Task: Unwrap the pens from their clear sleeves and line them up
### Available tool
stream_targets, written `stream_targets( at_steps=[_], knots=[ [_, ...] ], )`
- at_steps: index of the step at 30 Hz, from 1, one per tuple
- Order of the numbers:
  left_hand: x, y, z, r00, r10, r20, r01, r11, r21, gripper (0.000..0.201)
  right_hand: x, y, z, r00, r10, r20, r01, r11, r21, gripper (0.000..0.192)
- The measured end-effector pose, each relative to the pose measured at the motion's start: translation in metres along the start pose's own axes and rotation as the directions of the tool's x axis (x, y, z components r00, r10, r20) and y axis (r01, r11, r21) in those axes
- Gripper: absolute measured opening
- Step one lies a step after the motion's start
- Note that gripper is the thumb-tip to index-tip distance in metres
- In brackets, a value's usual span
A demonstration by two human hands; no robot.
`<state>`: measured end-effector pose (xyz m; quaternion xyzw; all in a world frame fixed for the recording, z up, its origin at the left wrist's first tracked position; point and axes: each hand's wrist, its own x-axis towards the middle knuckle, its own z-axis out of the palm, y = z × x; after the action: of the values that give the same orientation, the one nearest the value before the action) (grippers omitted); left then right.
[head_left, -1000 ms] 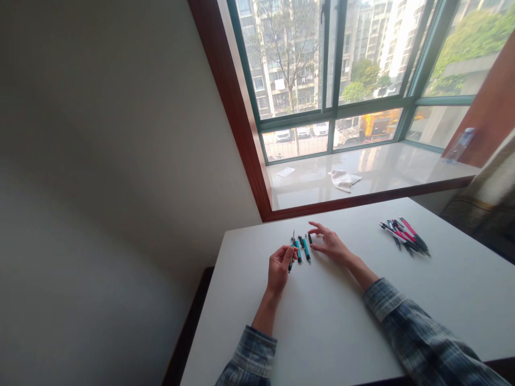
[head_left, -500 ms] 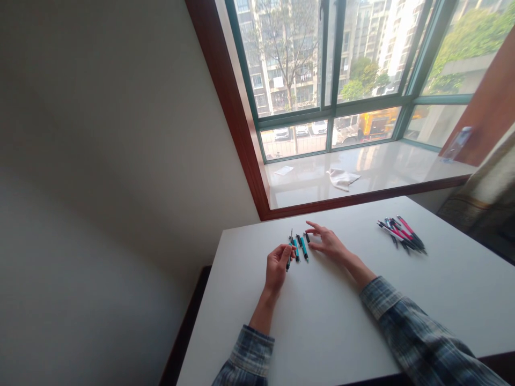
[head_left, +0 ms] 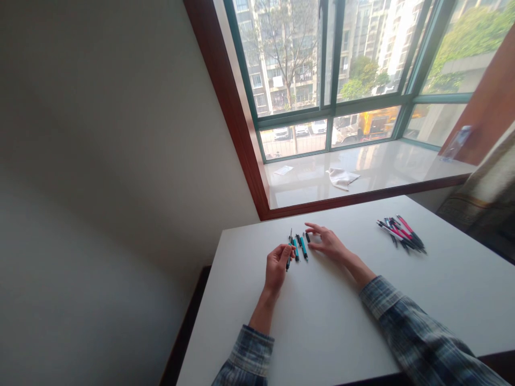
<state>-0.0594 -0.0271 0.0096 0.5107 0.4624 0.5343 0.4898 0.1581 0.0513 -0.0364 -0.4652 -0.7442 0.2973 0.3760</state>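
My left hand (head_left: 277, 266) is closed, thumb against fingers, on a teal and black pen (head_left: 288, 264). Its lower end shows below the fingertips, while part of its barrel is hidden. A thin dark tip (head_left: 291, 234) rises just beyond that hand. Right beside it lie a teal and black pen (head_left: 296, 253) and another such pen (head_left: 304, 251), roughly side by side on the white table (head_left: 322, 327). My right hand (head_left: 328, 244) is open, fingers apart, close to a short black pen part (head_left: 308, 237); whether it touches that part I cannot tell.
A loose pile of pink, black and white pens (head_left: 402, 235) lies at the table's right. Behind the table, a white cloth (head_left: 341, 178) and a paper piece (head_left: 284, 170) rest on the windowsill. The grey wall (head_left: 120, 187) borders the left side.
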Motion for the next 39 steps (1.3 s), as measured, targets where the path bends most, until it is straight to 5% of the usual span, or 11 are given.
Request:
stream_targets(
  at_steps=[21,29,35,39],
  knots=[
    [0.0,-0.002,0.0,1.0,0.004,0.002,-0.004,1.0,-0.004,0.04,0.0,0.005,0.002,1.0,0.016,-0.012,-0.016,1.0,-0.015,0.073],
    [0.0,-0.004,0.0,1.0,-0.005,0.007,0.006,0.999,-0.049,0.045,0.0,-0.017,-0.003,0.972,0.044,-0.233,-0.015,0.992,0.123,0.032],
    [-0.002,-0.001,0.0,0.995,0.058,0.08,-0.058,0.998,-0.003,0.044,-0.021,-0.057,0.013,0.998,0.057,-0.026,-0.039,0.893,0.449,0.04],
    [-0.005,-0.002,0.001,0.989,0.094,0.114,-0.106,0.989,0.103,0.042,-0.03,-0.067,0.025,0.997,0.083,0.005,-0.072,0.832,0.551,0.043]
  ],
)
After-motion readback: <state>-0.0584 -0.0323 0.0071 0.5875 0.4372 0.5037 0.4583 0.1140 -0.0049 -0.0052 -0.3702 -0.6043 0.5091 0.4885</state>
